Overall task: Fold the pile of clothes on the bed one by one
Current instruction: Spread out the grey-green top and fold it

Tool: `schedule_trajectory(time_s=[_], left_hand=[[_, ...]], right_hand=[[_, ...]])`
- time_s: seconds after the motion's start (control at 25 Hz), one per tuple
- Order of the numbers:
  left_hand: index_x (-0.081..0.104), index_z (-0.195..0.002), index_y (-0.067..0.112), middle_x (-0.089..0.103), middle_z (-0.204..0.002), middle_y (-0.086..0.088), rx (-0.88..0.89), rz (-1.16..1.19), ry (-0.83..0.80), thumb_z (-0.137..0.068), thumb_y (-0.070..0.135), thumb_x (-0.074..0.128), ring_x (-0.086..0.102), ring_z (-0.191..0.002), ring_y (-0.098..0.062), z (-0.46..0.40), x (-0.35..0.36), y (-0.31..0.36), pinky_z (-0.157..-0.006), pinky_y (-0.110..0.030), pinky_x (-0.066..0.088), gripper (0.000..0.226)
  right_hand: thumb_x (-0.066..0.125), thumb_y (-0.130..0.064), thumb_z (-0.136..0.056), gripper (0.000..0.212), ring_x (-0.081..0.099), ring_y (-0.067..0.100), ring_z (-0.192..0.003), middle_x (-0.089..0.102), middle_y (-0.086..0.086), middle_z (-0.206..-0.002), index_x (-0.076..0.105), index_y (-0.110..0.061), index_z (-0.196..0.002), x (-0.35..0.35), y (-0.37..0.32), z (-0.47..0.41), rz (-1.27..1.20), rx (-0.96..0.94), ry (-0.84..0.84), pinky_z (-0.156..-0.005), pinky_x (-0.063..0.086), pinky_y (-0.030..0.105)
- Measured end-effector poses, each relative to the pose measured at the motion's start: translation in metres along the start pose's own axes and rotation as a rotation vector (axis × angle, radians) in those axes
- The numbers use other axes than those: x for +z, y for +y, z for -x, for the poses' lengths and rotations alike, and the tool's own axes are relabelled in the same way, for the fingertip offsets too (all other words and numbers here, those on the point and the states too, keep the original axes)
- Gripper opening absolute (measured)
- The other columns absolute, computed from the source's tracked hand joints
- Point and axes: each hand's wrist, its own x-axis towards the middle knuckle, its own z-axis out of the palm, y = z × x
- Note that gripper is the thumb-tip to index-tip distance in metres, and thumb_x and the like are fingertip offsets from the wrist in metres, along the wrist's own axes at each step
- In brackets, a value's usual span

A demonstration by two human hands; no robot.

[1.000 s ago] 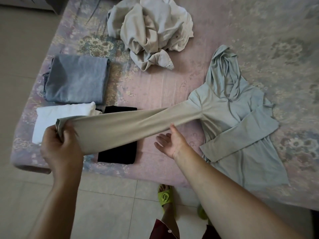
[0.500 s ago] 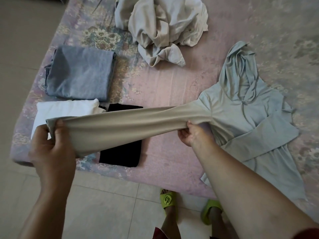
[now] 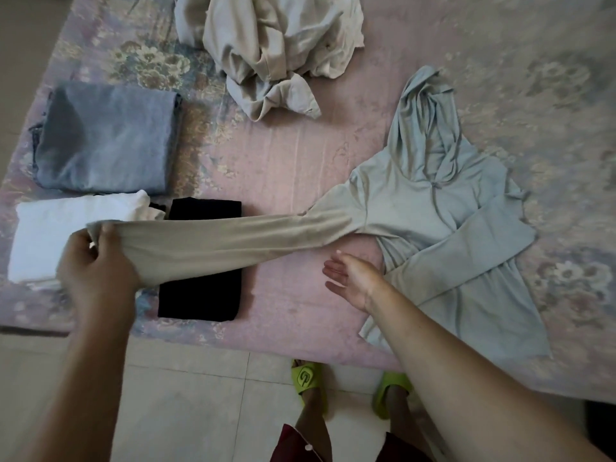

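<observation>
Surroundings: three folded garments lie on the left part of the bed (image 3: 283, 168), which carries a pink floral cover. A folded grey-blue garment (image 3: 106, 138) sits farthest, a folded white garment (image 3: 60, 228) lies just near of it, and a folded black garment (image 3: 203, 278) lies to the right of the white one. An unfolded beige pile (image 3: 270, 48) sits at the far centre, well apart from the folded items. Green slippers (image 3: 306, 378) stand on the tiled floor at the near edge of the bed.

Obstruction: the stretched sleeve (image 3: 226, 241) passes above the black garment and the corner of the white one, hiding part of each.

Orientation: the hooded top (image 3: 433, 208) lies flat on the right part of the bed, hood pointing far, hem at the near edge. The stretched sleeve runs left, roughly level. The other sleeve is folded diagonally across the chest.

Appearance: pale grey-green, thin fabric, drawstring at the neck, lightly creased.

Hands: the left hand (image 3: 96, 271) pinches the cuff, fingers curled round it. The right hand (image 3: 350, 278) is spread, palm turned left, holding nothing, just beneath the sleeve beside the body of the top.
</observation>
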Motion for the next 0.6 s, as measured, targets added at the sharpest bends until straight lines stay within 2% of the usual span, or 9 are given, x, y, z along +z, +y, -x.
schedule_trajectory(time_s=[0.08, 0.16, 0.28, 0.36, 0.44, 0.48, 0.52, 0.6], left_hand=[[0.041, -0.063, 0.020, 0.040, -0.063, 0.004, 0.097, 0.024, -0.143, -0.094, 0.030, 0.049, 0.038, -0.057, -0.002, 0.040, 0.037, 0.024, -0.059, -0.025, 0.034, 0.034], [0.042, -0.063, 0.017, 0.040, -0.061, 0.005, 0.135, 0.077, -0.327, -0.097, 0.020, 0.050, 0.037, -0.049, 0.004, 0.095, 0.084, 0.049, -0.053, -0.020, 0.034, 0.036], [0.052, -0.065, 0.015, 0.051, -0.059, 0.002, 0.113, 0.083, -0.602, -0.099, 0.025, 0.047, 0.051, -0.048, -0.004, 0.180, 0.152, 0.069, -0.046, -0.028, 0.046, 0.036], [0.060, -0.070, 0.025, 0.063, -0.068, 0.003, 0.095, 0.086, -0.750, -0.101, 0.039, 0.036, 0.063, -0.067, -0.013, 0.230, 0.184, 0.079, -0.062, -0.036, 0.052, 0.042], [0.068, -0.095, 0.028, 0.070, -0.097, -0.001, 0.008, 0.112, -0.887, -0.098, 0.054, 0.020, 0.065, -0.097, -0.014, 0.269, 0.211, 0.088, -0.088, -0.037, 0.051, 0.055], [0.064, -0.116, 0.025, 0.066, -0.117, -0.006, -0.028, 0.093, -0.963, -0.093, 0.060, 0.014, 0.059, -0.113, -0.016, 0.292, 0.230, 0.091, -0.100, -0.038, 0.046, 0.065], [0.052, -0.134, 0.023, 0.057, -0.132, -0.010, -0.042, 0.065, -1.036, -0.087, 0.067, 0.009, 0.052, -0.124, -0.020, 0.314, 0.250, 0.097, -0.107, -0.042, 0.040, 0.077], [0.025, -0.150, 0.018, 0.042, -0.142, -0.025, 0.011, -0.045, -1.182, -0.073, 0.080, 0.006, 0.043, -0.130, -0.036, 0.357, 0.286, 0.101, -0.108, -0.050, 0.036, 0.100]], right_hand=[[0.042, -0.025, -0.101, 0.033, 0.055, 0.019, -0.113, 0.053, 0.011, -0.133, 0.051, -0.010, -0.128, -0.014, -0.018, 0.017, -0.032, -0.071, -0.036, -0.085, 0.042, 0.032], [0.040, -0.027, -0.101, 0.038, 0.051, 0.016, -0.120, 0.050, 0.007, -0.140, 0.048, -0.009, -0.133, -0.028, -0.041, 0.042, -0.016, -0.182, -0.091, -0.094, 0.039, 0.029], [0.036, -0.043, -0.098, 0.050, 0.057, 0.016, -0.114, 0.060, 0.007, -0.128, 0.051, -0.009, -0.131, -0.051, -0.067, 0.085, 0.019, -0.287, -0.300, -0.099, 0.041, 0.030], [0.039, -0.058, -0.084, 0.061, 0.062, 0.017, -0.100, 0.067, 0.006, -0.108, 0.059, -0.012, -0.119, -0.072, -0.079, 0.109, 0.052, -0.335, -0.330, -0.094, 0.045, 0.034], [0.049, -0.055, -0.082, 0.053, 0.066, 0.017, -0.091, 0.068, 0.008, -0.097, 0.063, -0.010, -0.107, -0.107, -0.091, 0.116, 0.059, -0.409, -0.220, -0.078, 0.049, 0.032], [0.053, -0.048, -0.088, 0.046, 0.068, 0.019, -0.090, 0.070, 0.011, -0.097, 0.064, -0.007, -0.106, -0.137, -0.097, 0.114, 0.022, -0.428, -0.159, -0.072, 0.050, 0.031], [0.054, -0.038, -0.093, 0.042, 0.069, 0.026, -0.092, 0.070, 0.017, -0.100, 0.064, -0.001, -0.108, -0.170, -0.104, 0.109, -0.022, -0.436, -0.106, -0.070, 0.049, 0.032], [0.055, -0.025, -0.094, 0.043, 0.059, 0.050, -0.100, 0.058, 0.034, -0.117, 0.056, 0.012, -0.116, -0.237, -0.112, 0.094, -0.116, -0.426, -0.023, -0.065, 0.045, 0.035]])
